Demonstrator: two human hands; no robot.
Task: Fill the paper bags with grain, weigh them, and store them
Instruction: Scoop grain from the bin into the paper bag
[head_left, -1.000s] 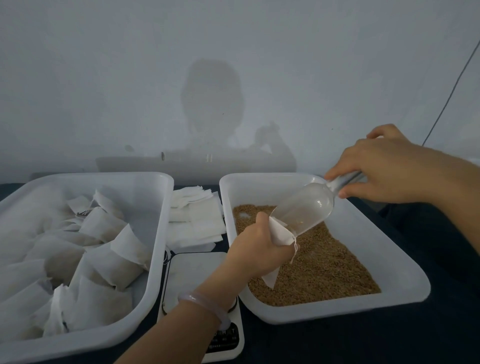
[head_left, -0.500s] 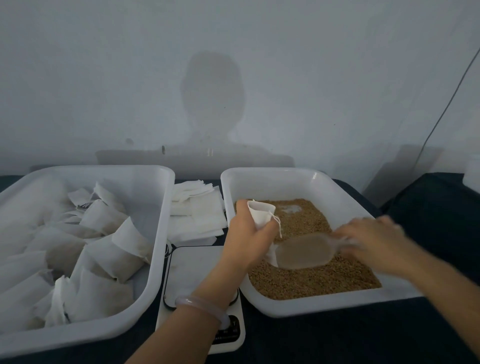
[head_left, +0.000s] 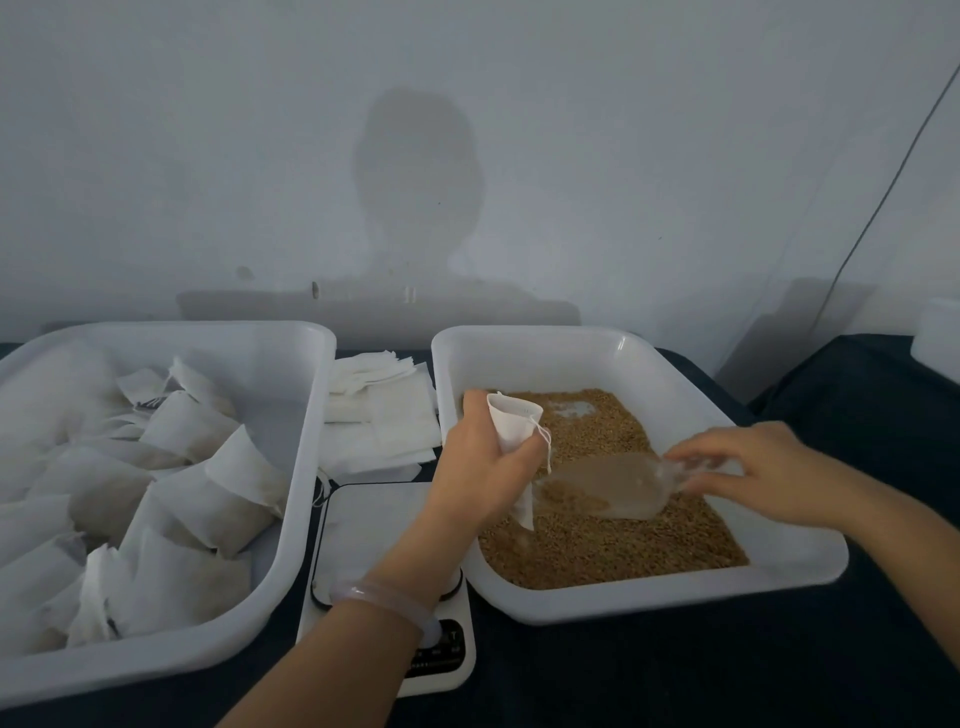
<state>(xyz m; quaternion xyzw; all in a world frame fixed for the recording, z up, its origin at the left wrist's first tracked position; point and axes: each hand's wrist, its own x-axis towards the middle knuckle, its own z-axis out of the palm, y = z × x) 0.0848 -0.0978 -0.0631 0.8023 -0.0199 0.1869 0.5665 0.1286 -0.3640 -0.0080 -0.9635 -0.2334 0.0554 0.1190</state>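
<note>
My left hand (head_left: 480, 462) grips a small white paper bag (head_left: 511, 423) upright, its mouth open, over the left side of the grain tray (head_left: 613, 345). Brown grain (head_left: 613, 545) covers the tray's floor. My right hand (head_left: 753, 467) holds the handle of a clear plastic scoop (head_left: 602, 486), which lies low on the grain just right of the bag with some grain inside it. A white scale (head_left: 374, 525) sits between the two trays, partly under my left forearm.
A large white bin (head_left: 291, 343) on the left holds several filled paper bags (head_left: 208, 499). A stack of flat empty bags (head_left: 379, 415) lies behind the scale. The table is covered in dark cloth, and a grey wall stands close behind.
My right hand brought the scoop down from above the bag into the grain. My left hand raised the bag and turned it upright, then held still.
</note>
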